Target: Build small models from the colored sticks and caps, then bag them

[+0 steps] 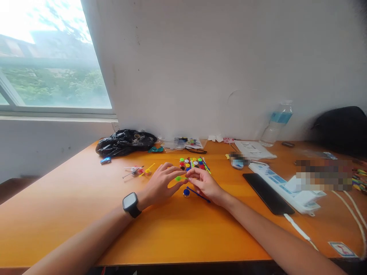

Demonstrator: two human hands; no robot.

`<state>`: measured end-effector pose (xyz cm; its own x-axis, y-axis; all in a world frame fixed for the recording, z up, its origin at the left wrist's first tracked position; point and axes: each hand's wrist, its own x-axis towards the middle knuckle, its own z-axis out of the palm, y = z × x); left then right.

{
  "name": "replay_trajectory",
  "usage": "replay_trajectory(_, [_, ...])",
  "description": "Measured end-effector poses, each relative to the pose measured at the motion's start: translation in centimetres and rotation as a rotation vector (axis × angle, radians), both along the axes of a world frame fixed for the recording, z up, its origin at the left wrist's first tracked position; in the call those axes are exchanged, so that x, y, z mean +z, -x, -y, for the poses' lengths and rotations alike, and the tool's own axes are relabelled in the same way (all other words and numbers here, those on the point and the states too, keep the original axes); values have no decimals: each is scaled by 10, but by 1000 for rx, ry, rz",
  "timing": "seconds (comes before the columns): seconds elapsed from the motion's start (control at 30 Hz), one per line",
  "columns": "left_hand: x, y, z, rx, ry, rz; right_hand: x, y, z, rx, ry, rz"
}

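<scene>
A bright green plastic piece with a thin stem shows between my two hands above the table. My right hand is closed, its fingertips pinched at the stem's end. Around the green piece, my left hand has thumb and forefinger apart; whether it touches the piece I cannot tell. Just below the hands lie a small blue-topped round piece and a blue plastic stick. Beyond the fingers, several coloured round pieces stand in rows beside yellow-green sticks.
To the left lie loose yellow and clear parts and a blue packet. A black plastic bag sits behind. At right are a black phone, a white power strip, cables and a clear bottle.
</scene>
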<state>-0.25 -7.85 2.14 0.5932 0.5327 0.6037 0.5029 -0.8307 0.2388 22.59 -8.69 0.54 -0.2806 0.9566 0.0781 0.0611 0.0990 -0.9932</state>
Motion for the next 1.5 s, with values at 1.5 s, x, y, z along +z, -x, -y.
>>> replay_trajectory(1.5, [0, 0, 4, -193, 282, -54, 15, -36, 1, 206, -277, 665])
